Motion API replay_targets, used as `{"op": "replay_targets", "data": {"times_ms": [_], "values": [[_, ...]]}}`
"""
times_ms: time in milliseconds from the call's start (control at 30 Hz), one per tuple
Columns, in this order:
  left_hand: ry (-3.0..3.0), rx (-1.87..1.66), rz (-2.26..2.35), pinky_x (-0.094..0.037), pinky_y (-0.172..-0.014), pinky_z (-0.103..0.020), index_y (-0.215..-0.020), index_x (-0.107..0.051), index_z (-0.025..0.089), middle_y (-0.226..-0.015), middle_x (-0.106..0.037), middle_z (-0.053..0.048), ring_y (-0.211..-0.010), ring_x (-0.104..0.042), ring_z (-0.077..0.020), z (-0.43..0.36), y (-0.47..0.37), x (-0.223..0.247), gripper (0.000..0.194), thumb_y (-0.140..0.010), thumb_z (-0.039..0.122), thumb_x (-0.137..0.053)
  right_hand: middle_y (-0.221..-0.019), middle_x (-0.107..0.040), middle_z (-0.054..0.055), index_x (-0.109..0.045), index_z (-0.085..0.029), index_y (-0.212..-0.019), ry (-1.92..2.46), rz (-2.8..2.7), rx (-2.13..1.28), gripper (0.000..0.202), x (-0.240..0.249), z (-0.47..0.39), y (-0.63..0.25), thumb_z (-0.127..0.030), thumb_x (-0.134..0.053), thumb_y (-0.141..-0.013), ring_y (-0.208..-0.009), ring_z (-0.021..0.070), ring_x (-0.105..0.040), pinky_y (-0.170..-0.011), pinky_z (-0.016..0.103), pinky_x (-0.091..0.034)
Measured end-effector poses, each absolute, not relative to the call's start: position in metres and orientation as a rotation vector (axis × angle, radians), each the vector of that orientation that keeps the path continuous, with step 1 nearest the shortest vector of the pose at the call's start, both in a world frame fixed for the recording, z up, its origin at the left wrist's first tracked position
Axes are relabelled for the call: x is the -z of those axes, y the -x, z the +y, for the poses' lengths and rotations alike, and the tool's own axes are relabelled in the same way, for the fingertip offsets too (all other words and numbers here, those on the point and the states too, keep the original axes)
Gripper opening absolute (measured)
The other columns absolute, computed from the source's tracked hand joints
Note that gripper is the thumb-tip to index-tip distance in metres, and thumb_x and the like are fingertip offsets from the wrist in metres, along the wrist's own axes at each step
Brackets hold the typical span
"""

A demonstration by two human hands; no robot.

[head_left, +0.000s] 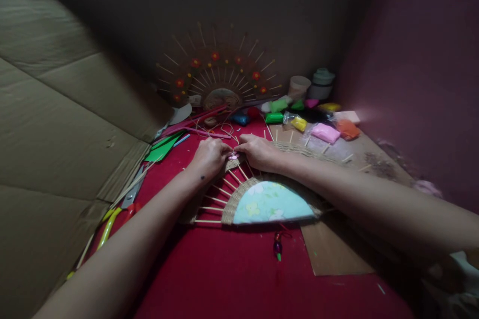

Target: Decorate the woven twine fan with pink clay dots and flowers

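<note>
A half-round woven fan frame with thin sticks and a pale blue floral cloth centre [275,203] lies on the red surface. At its upper rim sits a small pink flower [233,155]. My left hand [211,157] is closed at the left of the flower, its fingertips pressed together at the rim. From the right, my right hand [258,152] meets it, thumb and finger pinched beside the same flower. The fingertips of both hands nearly touch, and whatever is between them is too small to make out.
Packets of coloured clay [325,132] lie at the back right, near a cup [300,87] and a jar [322,83]. A decorated half-round piece [215,56] stands behind. Scissors [129,199] and green sheets [163,147] are left, beside cardboard [56,124]. A beaded tassel [277,246] lies in front.
</note>
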State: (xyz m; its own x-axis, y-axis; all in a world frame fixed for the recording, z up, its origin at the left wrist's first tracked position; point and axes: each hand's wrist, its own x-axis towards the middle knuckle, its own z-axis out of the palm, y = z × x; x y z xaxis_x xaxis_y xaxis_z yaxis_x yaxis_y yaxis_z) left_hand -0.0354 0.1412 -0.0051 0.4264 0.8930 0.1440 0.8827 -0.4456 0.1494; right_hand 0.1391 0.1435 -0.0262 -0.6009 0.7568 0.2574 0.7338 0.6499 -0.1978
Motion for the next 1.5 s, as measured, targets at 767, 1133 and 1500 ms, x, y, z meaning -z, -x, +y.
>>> {"op": "replay_targets", "data": {"times_ms": [767,1133,1500], "values": [[-2.8,-0.045,1.704,-0.037,-0.073,-0.038,-0.117,-0.063,0.02,-0.099,-0.06,-0.013,-0.094,-0.048,-0.0291,0.12,0.033,0.011,0.034,-0.092,0.027,-0.041,-0.088,-0.058,0.007,-0.071,-0.024,-0.105,1.138,-2.582,-0.032,0.031,0.028,0.14,-0.14,-0.015,-0.048,-0.088,-0.08,0.0189,-0.05,-0.064,0.028,-0.032],[-2.649,0.049,1.909,-0.038,-0.082,-0.039,-0.123,-0.06,0.016,-0.113,-0.061,-0.014,-0.104,-0.05,-0.0305,0.123,0.046,-0.015,0.041,-0.084,0.02,-0.048,-0.091,-0.06,0.009,-0.07,-0.018,-0.103,1.162,-2.56,-0.058,0.029,0.022,0.137,-0.14,-0.011,-0.048,-0.085,-0.084,0.0198,-0.054,-0.063,0.027,-0.033],[-2.572,0.139,1.953,-0.04,-0.079,-0.041,-0.106,-0.068,0.016,-0.108,-0.067,-0.015,-0.103,-0.056,-0.0336,0.136,0.06,-0.014,0.034,-0.085,0.023,-0.042,-0.099,-0.064,0.01,-0.072,-0.013,-0.099,1.218,-2.512,-0.126,0.033,-0.014,0.149,-0.159,-0.001,-0.05,-0.077,-0.083,0.016,-0.057,-0.07,0.025,-0.04]]}}
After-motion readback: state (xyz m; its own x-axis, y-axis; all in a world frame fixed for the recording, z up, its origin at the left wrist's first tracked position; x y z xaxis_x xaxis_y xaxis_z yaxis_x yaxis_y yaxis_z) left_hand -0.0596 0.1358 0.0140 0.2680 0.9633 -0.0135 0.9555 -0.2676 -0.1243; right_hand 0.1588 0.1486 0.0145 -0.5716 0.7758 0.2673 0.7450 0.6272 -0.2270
